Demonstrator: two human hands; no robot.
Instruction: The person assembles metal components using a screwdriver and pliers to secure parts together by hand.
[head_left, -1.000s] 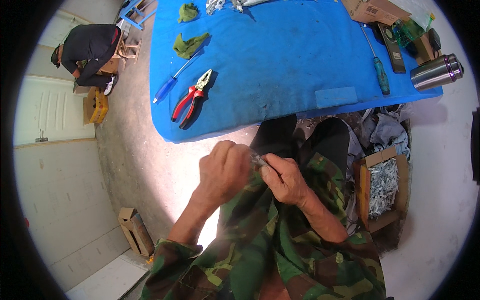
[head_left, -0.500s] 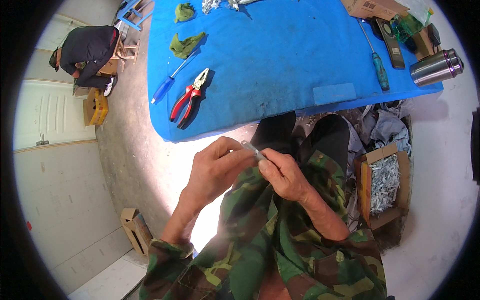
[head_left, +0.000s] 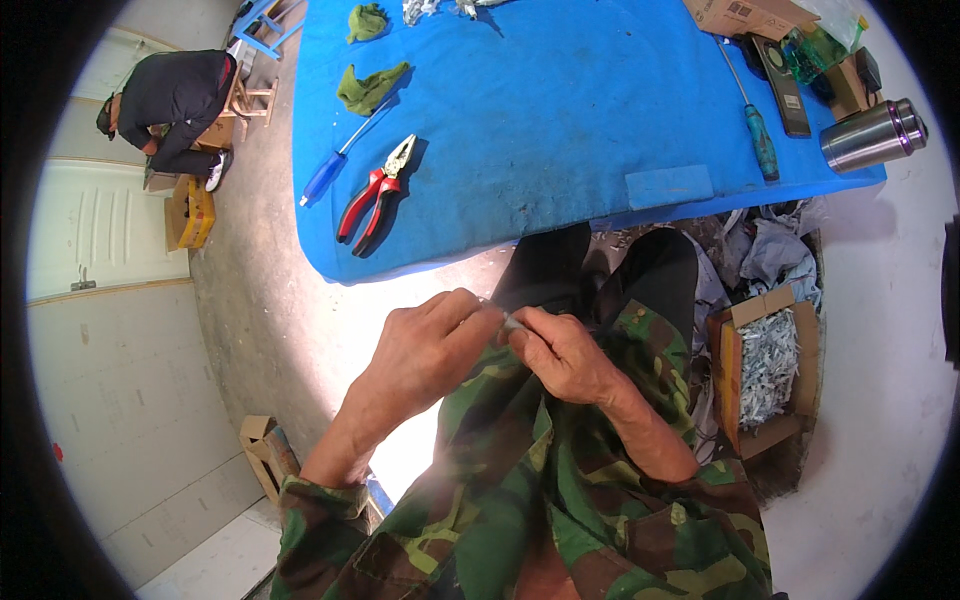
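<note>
Right hand (head_left: 565,355): thumb and forefinger closed on one end of a slender grey piece (head_left: 511,322) (blurred; exact kind not determinable). Left hand (head_left: 430,340): fingers curled in about the other end. Piece sits between the hands, on the wearer's side of the blue-covered surface (head_left: 520,120). On the surface: red-and-black combination pliers (head_left: 377,192), blue-handled screwdriver (head_left: 325,178) and, at right, a steel thermos flask (head_left: 868,140)

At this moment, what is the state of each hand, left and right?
Left hand: closed, at one end of a small greyish piece; whether it grips cannot be told.
Right hand: closed, holding that piece.
</note>
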